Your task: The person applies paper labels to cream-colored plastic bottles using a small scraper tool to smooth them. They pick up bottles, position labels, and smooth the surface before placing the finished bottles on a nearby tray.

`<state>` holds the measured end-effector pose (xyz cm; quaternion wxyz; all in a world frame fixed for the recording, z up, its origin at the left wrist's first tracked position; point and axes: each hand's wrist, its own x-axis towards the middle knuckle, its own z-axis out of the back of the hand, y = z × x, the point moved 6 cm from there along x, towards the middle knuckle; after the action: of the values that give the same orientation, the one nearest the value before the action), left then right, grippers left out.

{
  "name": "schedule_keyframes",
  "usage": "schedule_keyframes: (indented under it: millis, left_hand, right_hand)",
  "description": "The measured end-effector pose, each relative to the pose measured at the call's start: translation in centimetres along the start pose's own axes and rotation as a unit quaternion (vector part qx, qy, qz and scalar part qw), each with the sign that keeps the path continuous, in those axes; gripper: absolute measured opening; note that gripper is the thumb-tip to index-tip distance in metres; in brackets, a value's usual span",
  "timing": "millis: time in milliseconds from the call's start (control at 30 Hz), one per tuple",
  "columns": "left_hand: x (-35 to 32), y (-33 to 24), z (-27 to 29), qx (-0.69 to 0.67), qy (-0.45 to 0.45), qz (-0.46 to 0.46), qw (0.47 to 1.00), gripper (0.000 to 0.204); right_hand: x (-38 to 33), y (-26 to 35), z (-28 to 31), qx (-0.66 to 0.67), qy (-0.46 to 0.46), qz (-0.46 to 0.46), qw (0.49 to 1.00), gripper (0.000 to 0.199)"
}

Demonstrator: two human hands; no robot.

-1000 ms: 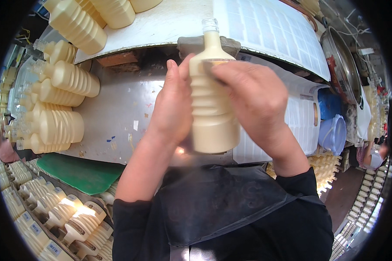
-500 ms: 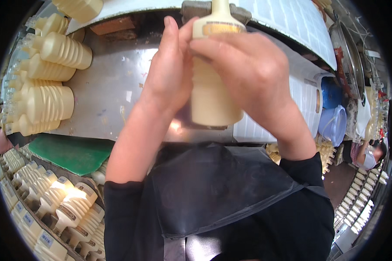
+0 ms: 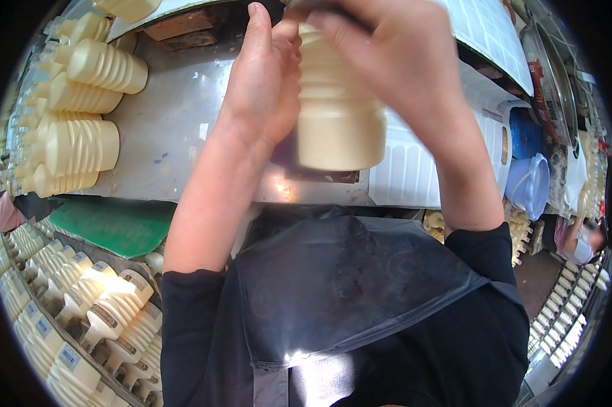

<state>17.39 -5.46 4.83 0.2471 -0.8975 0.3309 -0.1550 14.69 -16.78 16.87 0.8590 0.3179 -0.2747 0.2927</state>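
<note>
A cream bottle (image 3: pixel 343 139) with a ribbed body stands before me, its smooth base toward me. My left hand (image 3: pixel 262 85) is at its left side, thumb pointing up, fingers curled against the ribs. My right hand (image 3: pixel 394 47) reaches across the bottle's top from the right. Its fingers are smeared by motion and partly cut off by the upper edge of the picture. The bottle's neck and upper label are hidden behind that hand or out of view.
Several similar bottles (image 3: pixel 82 146) lie stacked at the left of the metal worktop (image 3: pixel 173 122). White ridged plastic sheeting (image 3: pixel 404 180) lies at the right, near a lilac bucket (image 3: pixel 528 186). A green board (image 3: pixel 112 227) and racks of bottles (image 3: pixel 119 305) sit lower left.
My right hand has moved up and swung over the bottle's top, covering the gold label. The bottle and my left hand appear slightly higher in the picture.
</note>
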Motion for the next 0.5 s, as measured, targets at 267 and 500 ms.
schedule_keyframes:
  millis: [267,500]
  left_hand:
    - [-0.1,1.0,0.0,0.202,-0.253,-0.023,0.946,0.059]
    - [0.3,0.7,1.2,0.235,-0.286,-0.044,0.928,0.037]
  right_hand:
    - [0.7,-6.0,-3.9,0.086,-0.043,-0.161,0.982,0.028]
    - [-4.6,-9.7,-1.6,0.056,-0.129,-0.239,0.961,0.029]
